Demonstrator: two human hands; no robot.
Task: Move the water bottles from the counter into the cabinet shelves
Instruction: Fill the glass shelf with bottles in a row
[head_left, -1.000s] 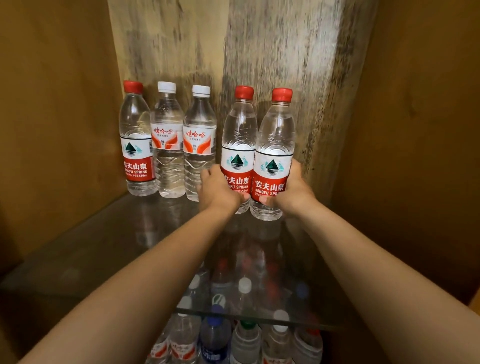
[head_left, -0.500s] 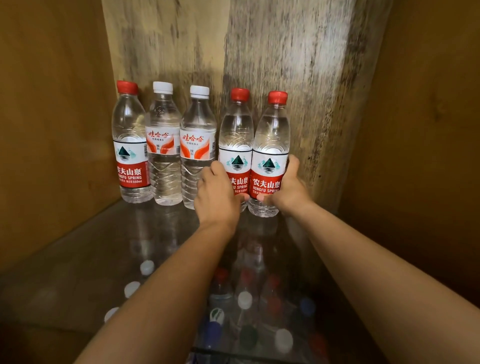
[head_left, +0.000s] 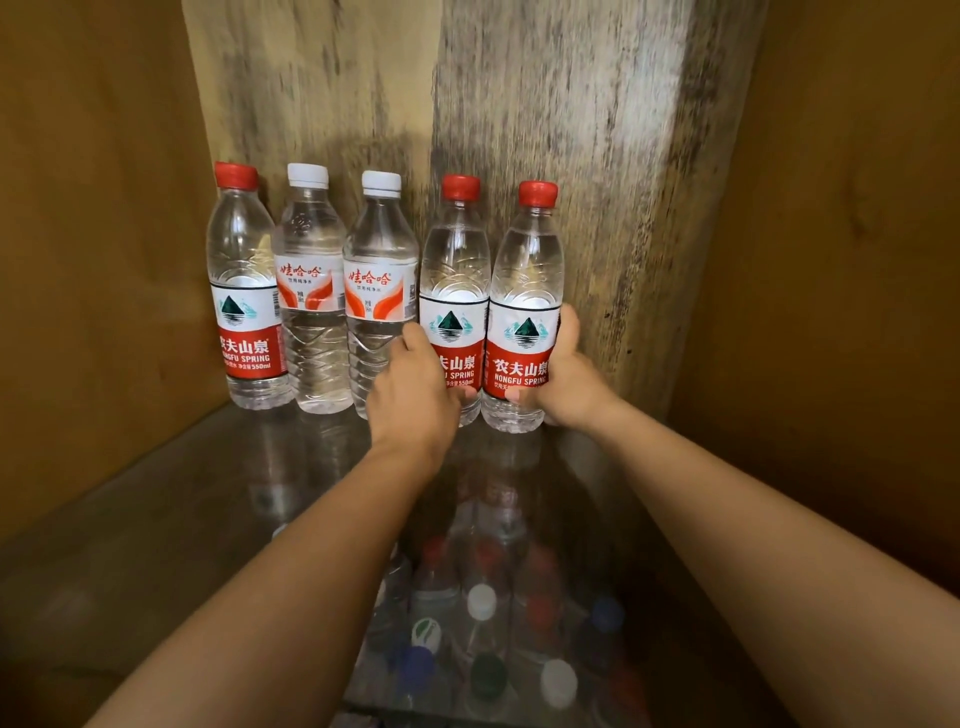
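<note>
Shelf contents: five upright water bottles in a row along the back edge of the glass shelf (head_left: 156, 519), all holding clear water.
Your left hand (head_left: 415, 384): fingers curled round the fourth bottle (head_left: 456, 270), red cap, touching its neighbours.
Your right hand (head_left: 566, 374): thumb and fingers wrapped round the fifth bottle (head_left: 527, 280), nearest the shelf's back right corner.
Bases: both held bottles look seated on the glass; contact unclear.
Below the glass: more bottles (head_left: 483, 603), blurred; only their caps can be made out.
</note>
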